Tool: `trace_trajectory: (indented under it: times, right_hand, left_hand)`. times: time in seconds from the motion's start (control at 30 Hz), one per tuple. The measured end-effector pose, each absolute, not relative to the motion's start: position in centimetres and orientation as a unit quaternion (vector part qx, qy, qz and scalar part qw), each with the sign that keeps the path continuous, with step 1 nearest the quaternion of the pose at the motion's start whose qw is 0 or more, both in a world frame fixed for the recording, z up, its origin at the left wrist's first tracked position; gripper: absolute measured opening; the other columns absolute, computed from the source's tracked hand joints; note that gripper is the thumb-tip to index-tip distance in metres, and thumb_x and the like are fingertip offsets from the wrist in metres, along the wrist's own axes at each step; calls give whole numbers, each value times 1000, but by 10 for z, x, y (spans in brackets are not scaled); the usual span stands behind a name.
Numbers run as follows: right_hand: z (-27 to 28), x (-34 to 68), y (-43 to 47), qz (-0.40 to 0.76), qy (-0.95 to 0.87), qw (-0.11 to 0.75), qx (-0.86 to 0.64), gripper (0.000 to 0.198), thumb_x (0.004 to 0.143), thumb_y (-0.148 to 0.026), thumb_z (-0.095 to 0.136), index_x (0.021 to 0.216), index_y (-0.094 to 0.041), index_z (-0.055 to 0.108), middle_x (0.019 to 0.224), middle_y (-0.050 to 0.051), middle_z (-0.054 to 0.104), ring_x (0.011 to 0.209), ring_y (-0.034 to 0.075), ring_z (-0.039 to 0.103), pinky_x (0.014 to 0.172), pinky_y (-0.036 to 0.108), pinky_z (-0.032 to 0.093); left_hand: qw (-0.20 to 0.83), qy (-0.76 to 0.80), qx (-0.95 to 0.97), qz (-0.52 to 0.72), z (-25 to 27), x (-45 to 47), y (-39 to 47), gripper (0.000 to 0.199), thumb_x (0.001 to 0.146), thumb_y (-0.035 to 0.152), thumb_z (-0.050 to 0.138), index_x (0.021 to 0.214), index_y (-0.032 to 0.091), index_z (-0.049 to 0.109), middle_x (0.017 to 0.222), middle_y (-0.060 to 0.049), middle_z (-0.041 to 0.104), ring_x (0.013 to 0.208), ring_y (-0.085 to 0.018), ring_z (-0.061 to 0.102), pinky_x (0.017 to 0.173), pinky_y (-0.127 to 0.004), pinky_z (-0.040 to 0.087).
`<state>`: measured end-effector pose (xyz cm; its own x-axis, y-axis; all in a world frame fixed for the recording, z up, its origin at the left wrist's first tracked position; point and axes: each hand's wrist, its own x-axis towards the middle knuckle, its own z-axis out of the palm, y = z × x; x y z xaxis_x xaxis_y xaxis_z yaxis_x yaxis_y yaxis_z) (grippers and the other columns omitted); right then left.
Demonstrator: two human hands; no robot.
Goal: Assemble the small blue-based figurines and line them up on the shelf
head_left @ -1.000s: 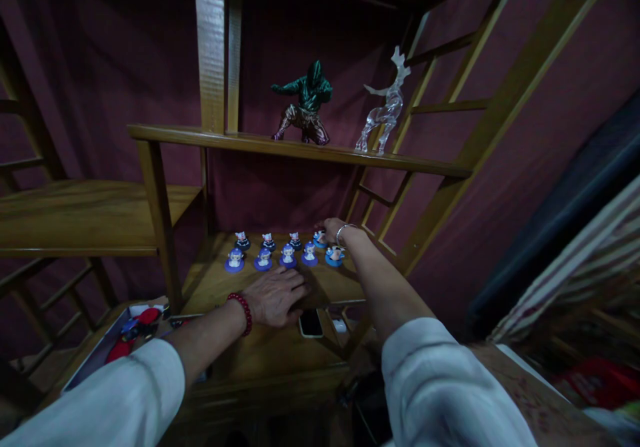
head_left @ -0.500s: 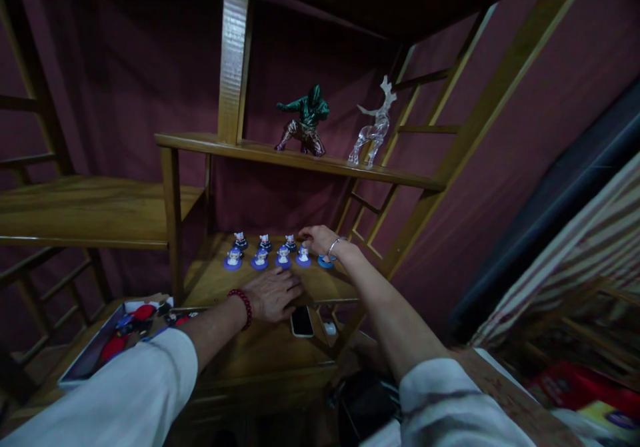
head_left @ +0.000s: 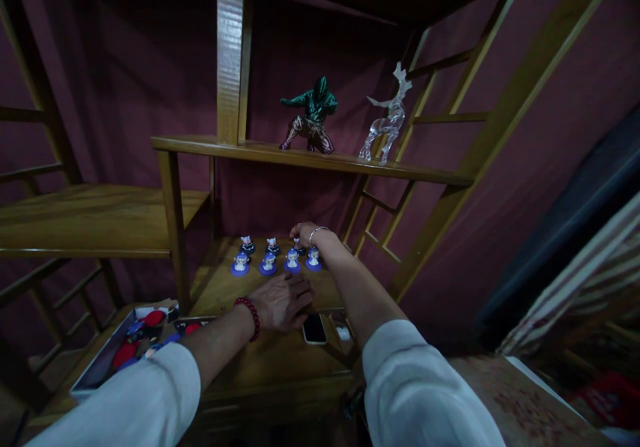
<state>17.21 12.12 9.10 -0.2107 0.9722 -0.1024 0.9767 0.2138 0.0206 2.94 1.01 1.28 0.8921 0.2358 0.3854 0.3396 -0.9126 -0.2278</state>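
Note:
On the lower wooden shelf (head_left: pixel 210 290) stand two rows of small figurines. The front row has several white figures on purple bases, among them a purple-based figurine (head_left: pixel 269 264). Behind them are darker-based figures with white heads, such as a dark-based figurine (head_left: pixel 271 246) in the middle. My right hand (head_left: pixel 306 232), palm down, has its fingers bent around the right-hand figurine (head_left: pixel 299 245) of the back row; its wrist partly hides the right end. My left hand (head_left: pixel 285 298) lies open at the shelf's front edge, below the purple row, holding nothing.
A box (head_left: pixel 90 373) of red, blue and black pieces stands at lower left. A phone (head_left: pixel 315 329) lies near my left hand, with a small white object (head_left: pixel 343 333) beside it. Above, a green-and-bronze statue (head_left: pixel 313 117) and a clear deer figure (head_left: pixel 385 123) stand on the upper shelf (head_left: pixel 260 155).
My right hand has moved left, from beside the back row to over its right-hand figurine. The blue-based piece near my wrist is now hidden. The view has shifted slightly.

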Motion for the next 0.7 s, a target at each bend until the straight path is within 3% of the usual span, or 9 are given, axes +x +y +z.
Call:
trace_trajectory:
  times: [0.33,0.7]
  right_hand:
    - [82,174,121,-36,762,56,644,34,57,-7,64,90,-17,66,90,5,68,77,14,62,54,15,40]
    - [81,177,125,-31,756,39,653,34,56,-7,63,89,-17,67,90,6,68,77,15,62,54,15,39]
  left_hand:
    - [132,-155,-964,-170,16,30,10,38,77,38,47,108,16,49,112,-11,54,103,-24,47,86,-38,34]
    - [141,-154,-964,-164,16,30,10,38,77,39,48,108,16,48,113,-12,53,103,-24,46,86,-39,33]
